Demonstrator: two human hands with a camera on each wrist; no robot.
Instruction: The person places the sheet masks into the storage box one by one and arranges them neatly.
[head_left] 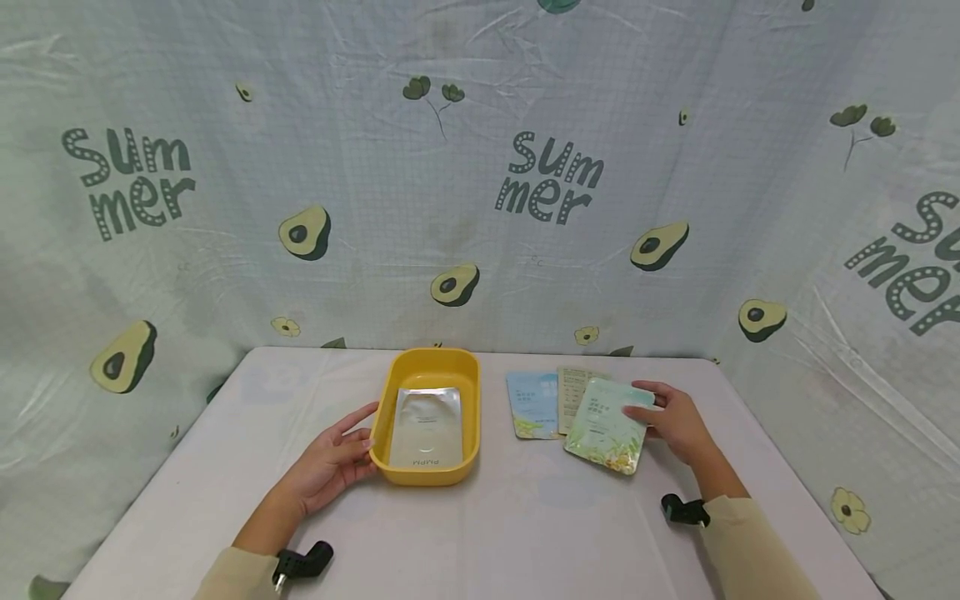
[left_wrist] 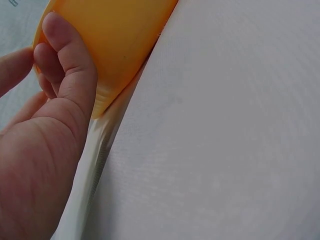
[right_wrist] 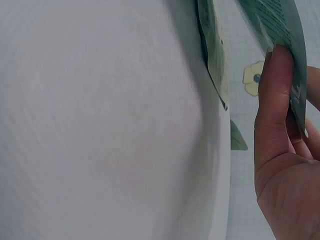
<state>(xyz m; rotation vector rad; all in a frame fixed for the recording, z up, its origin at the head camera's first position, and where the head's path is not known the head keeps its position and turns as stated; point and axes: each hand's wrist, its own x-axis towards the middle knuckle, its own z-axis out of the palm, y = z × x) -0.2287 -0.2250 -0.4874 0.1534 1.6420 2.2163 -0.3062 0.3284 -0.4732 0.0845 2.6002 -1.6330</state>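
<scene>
Between the thumb and fingers of my right hand [head_left: 675, 417], a pale green printed sachet [head_left: 607, 425] is pinched by its right side, tilted and partly over a beige sachet [head_left: 573, 392]. A light blue sachet [head_left: 534, 400] lies left of the beige one. The right wrist view shows my thumb [right_wrist: 277, 95] against the held green sachet [right_wrist: 296, 60]. My left hand [head_left: 330, 458] has its fingers loosely extended at the left wall of a yellow tray [head_left: 472, 417]. Inside the tray lies a silver foil sachet [head_left: 426, 429] with its lettering upside down.
The tray and sachets are on a white-covered table [head_left: 510, 533]. Behind it hangs a pale curtain [head_left: 360, 167] printed with avocados and lettering. A black wrist device [head_left: 303, 560] sits on my left cuff, and another black device [head_left: 684, 510] on my right.
</scene>
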